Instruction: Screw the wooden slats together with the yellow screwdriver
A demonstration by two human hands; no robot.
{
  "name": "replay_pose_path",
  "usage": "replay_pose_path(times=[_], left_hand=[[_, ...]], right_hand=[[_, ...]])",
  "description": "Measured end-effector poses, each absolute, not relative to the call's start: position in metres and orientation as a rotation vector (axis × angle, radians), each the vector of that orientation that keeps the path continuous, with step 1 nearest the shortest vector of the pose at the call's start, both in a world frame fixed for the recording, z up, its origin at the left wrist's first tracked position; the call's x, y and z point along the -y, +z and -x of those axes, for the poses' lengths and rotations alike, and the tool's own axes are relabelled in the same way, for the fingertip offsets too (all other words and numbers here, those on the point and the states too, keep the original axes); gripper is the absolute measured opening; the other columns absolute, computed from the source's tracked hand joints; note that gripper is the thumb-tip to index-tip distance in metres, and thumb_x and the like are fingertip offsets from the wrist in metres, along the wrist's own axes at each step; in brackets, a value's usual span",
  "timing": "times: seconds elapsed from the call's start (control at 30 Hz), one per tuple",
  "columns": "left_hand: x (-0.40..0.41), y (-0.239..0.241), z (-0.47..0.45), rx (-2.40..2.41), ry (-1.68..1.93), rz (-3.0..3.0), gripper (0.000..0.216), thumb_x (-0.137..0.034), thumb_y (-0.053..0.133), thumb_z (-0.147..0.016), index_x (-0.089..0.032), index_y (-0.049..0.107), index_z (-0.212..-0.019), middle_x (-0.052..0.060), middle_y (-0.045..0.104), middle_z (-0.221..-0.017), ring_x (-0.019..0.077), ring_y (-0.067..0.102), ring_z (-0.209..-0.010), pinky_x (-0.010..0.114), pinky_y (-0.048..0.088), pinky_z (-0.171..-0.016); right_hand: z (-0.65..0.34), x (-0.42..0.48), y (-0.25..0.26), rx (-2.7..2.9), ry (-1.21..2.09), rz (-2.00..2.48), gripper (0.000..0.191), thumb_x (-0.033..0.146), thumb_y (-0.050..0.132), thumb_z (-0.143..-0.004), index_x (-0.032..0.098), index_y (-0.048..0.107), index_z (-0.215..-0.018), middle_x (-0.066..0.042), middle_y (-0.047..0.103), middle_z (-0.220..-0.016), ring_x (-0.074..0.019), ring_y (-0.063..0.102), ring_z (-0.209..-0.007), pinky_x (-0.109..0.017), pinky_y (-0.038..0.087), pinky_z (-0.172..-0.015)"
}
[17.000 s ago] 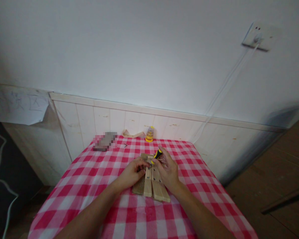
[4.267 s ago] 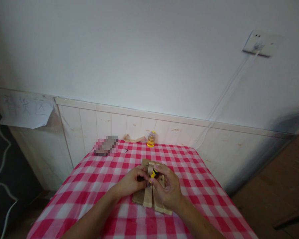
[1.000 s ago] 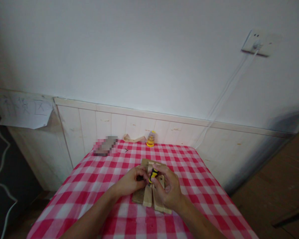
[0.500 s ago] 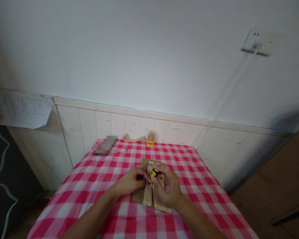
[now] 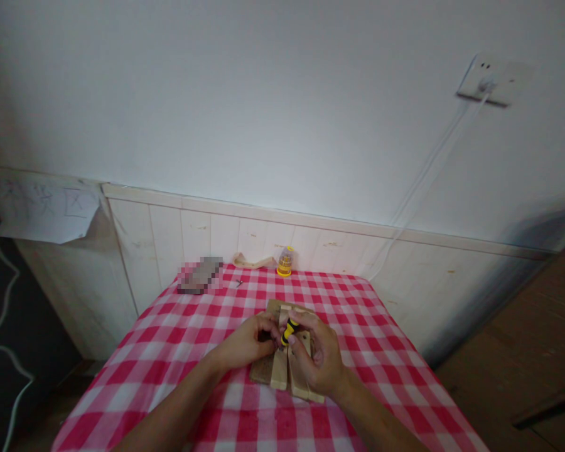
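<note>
A small screwdriver (image 5: 289,330) with a yellow and black handle stands nearly upright over a stack of pale wooden slats (image 5: 279,371) on the red and white checked tablecloth (image 5: 179,342). My right hand (image 5: 314,359) is closed round the screwdriver's handle. My left hand (image 5: 249,342) rests on the slats just left of the tool's tip, fingers curled and pinched near it; what they pinch is hidden.
At the table's far edge stand a small yellow-capped container (image 5: 285,262), a beige strip (image 5: 254,261), a blurred grey object (image 5: 200,275) and a small dark screw (image 5: 238,284). A wall socket (image 5: 492,79) with a white cable hangs at upper right. Paper sheet (image 5: 44,210) on the left.
Over the last second both hands stay in place on the slats; the screwdriver handle shifts only slightly in my right hand. Long ago it was tilted and held higher.
</note>
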State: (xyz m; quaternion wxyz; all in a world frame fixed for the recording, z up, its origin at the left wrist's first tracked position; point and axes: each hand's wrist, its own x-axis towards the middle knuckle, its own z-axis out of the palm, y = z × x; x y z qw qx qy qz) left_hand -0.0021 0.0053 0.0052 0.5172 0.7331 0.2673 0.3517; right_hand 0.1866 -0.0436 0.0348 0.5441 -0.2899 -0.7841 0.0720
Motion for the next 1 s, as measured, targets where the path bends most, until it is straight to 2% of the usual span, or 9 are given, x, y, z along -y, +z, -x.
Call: replay_pose_path(times=[0.23, 0.6, 1.0], left_hand=[[-0.0057, 0.0061, 0.0018, -0.62, 0.869, -1.768, 0.005, -0.015, 0.066, -0.071, -0.016, 0.071, -0.072, 0.004, 0.069, -0.085, 0.0183, 0.061, -0.086, 0.028, 0.047, -0.08], [-0.004, 0.0099, 0.0012, -0.653, 0.879, -1.794, 0.007, -0.013, 0.064, -0.071, -0.016, 0.07, -0.071, 0.003, 0.069, -0.082, 0.0182, 0.061, -0.084, 0.03, 0.046, -0.082], [-0.0028, 0.0099, 0.0005, -0.631, 0.885, -1.795, 0.01, -0.014, 0.062, -0.072, -0.016, 0.072, -0.073, 0.004, 0.069, -0.08, 0.0179, 0.061, -0.081, 0.03, 0.046, -0.079]], right_hand=[[-0.1854, 0.0453, 0.0384, 1.866, 0.153, 0.692, 0.039, 0.013, 0.06, -0.087, 0.025, 0.058, -0.124, -0.011, 0.073, -0.111, -0.0272, 0.072, -0.102, -0.044, 0.062, -0.083], [-0.1821, 0.0438, 0.0432, 1.828, 0.081, 0.664, 0.041, 0.013, 0.065, -0.083, 0.028, 0.061, -0.121, -0.006, 0.075, -0.103, -0.0239, 0.073, -0.093, -0.04, 0.062, -0.082], [-0.1828, 0.0436, 0.0416, 1.832, 0.1, 0.663, 0.041, 0.014, 0.065, -0.084, 0.029, 0.06, -0.122, -0.007, 0.074, -0.104, -0.0246, 0.072, -0.095, -0.041, 0.062, -0.083]])
